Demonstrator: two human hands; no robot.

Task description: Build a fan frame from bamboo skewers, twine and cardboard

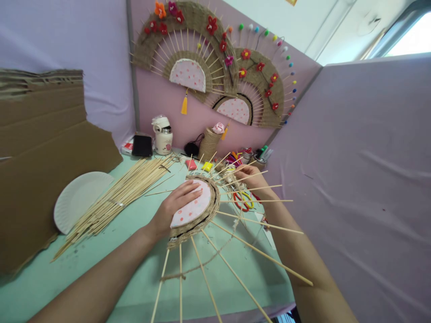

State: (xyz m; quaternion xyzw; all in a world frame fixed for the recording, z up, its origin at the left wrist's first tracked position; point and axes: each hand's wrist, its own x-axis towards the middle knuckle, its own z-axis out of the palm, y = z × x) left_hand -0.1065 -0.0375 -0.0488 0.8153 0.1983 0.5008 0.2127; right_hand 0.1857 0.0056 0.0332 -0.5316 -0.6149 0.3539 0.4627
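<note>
Head view, hands (175, 202) (252, 176) at fan (204, 197), flask (163, 140) bearing possibly a rose (168, 146).

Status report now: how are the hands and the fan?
Left hand flat on fan. Right hand by its sticks, hold unclear. Fan woven only near centre. Scissors close by.

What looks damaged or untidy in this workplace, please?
The cardboard at the left: its right edge is ragged, as if torn. Small dark specks also dot the green tabletop beside the stick bundle.
</note>
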